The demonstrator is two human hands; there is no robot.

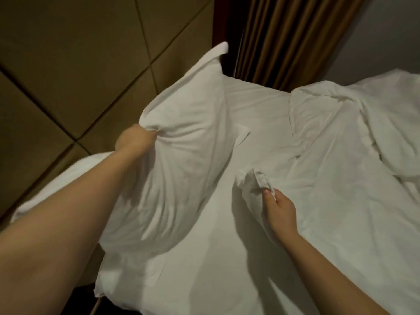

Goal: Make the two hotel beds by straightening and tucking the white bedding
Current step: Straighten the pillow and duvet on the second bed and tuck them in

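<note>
Duvet (341, 144) lies crumpled to our right, its bunched corner (256, 178) pinched in our right hand (280, 209), fingers closed on the cloth. Our left hand (134, 140) clutches the pillow (181, 137) by 1 edge, its long axis pointing toward the curtain (284, 30). We judge the right hand better placed to pull.

Flat white bed sheet (204, 235) lies bare through the bed's middle. A plump white pillow (181, 137) blocks the padded tan headboard (68, 64) edge; a crumpled white duvet (341, 160) heaps the opposite side.
</note>
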